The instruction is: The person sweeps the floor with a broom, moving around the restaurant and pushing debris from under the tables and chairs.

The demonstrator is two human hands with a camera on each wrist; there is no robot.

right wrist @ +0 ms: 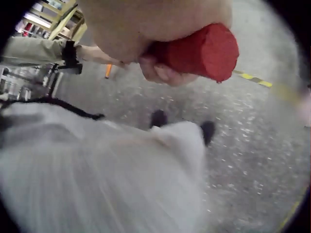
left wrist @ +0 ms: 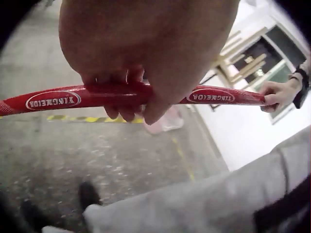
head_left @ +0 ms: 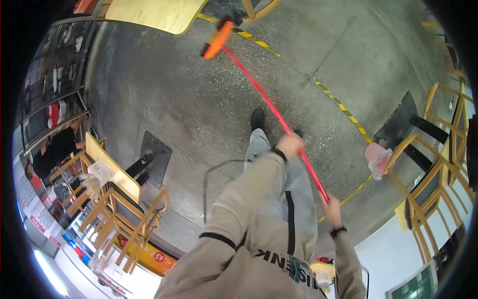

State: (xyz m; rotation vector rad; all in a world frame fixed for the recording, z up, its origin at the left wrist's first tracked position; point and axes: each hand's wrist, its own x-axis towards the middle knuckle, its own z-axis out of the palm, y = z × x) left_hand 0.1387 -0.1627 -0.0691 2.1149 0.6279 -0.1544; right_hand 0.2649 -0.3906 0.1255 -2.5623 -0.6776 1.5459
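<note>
A broom with a red handle (head_left: 264,94) reaches from my body toward the far left of the head view. Its orange head (head_left: 217,41), with dark bristles, is blurred over the grey floor. My left hand (head_left: 290,146) grips the handle partway along. In the left wrist view its fingers (left wrist: 112,110) curl around the pole between two white-lettered labels. My right hand (head_left: 332,211) holds the near end of the handle, close to my right hip. The red end (right wrist: 221,53) sticks out of that grip in the right wrist view.
A wooden table (head_left: 154,14) stands at the far edge. Another table (head_left: 112,167) with chairs is on the left, where a person in black (head_left: 54,152) sits. To the right are wooden chairs (head_left: 423,184) and a pink bin (head_left: 376,155). Yellow-black tape (head_left: 343,107) crosses the floor.
</note>
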